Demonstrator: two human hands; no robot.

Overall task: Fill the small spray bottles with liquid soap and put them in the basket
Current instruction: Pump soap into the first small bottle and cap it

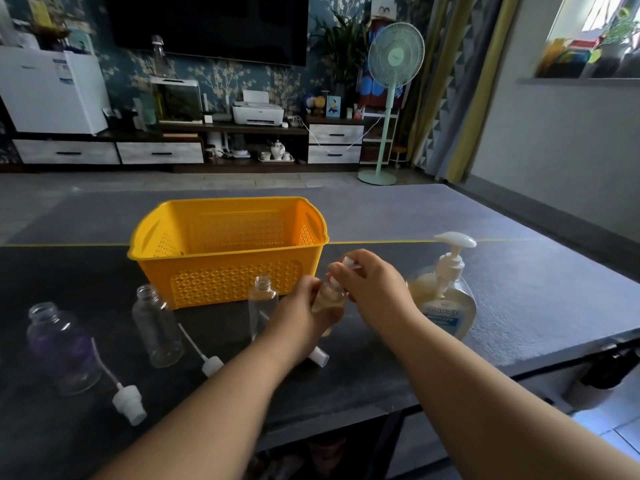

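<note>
A small spray bottle (328,300) holding yellowish soap stands in front of the yellow basket (227,251). My left hand (304,306) grips its body. My right hand (367,282) is closed on its white spray cap (348,263) at the neck. Three clear bottles stand uncapped to the left: one (262,306) beside my left hand, one (157,327) further left, and one (62,348) at the far left. Loose white spray caps (129,403) (212,365) (319,356) with dip tubes lie on the table. The soap pump bottle (445,299) stands right of my right hand.
The basket holds nothing that I can see. The dark table (519,306) ends at a front edge near my forearms and at a right edge past the pump bottle. A TV cabinet and a standing fan (391,98) are far behind.
</note>
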